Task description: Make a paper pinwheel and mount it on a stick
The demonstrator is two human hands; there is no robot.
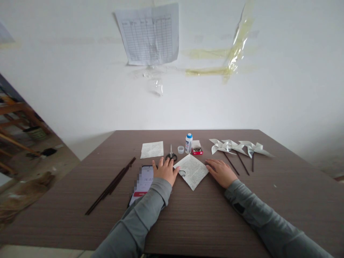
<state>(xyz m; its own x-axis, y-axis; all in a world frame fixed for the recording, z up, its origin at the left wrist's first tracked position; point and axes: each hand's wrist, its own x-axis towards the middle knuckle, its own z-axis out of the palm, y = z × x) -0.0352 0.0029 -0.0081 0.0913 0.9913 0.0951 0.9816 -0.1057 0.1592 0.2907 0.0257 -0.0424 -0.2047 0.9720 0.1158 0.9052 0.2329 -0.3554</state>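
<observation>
A square sheet of printed paper lies on the table with one corner toward me. My left hand rests with spread fingers at its left corner, the thumb touching the edge. At the right corner lies my right hand, fingers stretched out and flat, holding nothing. Beyond my left fingertips sits a pair of scissors, blades pointing away. Partly covered by my left forearm is a phone with a lit screen. Behind the sheet stand a white bottle with a blue cap and a small clear cup.
A red box of small metal pieces stands right of the bottle. Several paper pinwheels on dark sticks lie at the back right. Dark sticks lie at the left. More paper lies at the back, before the wall.
</observation>
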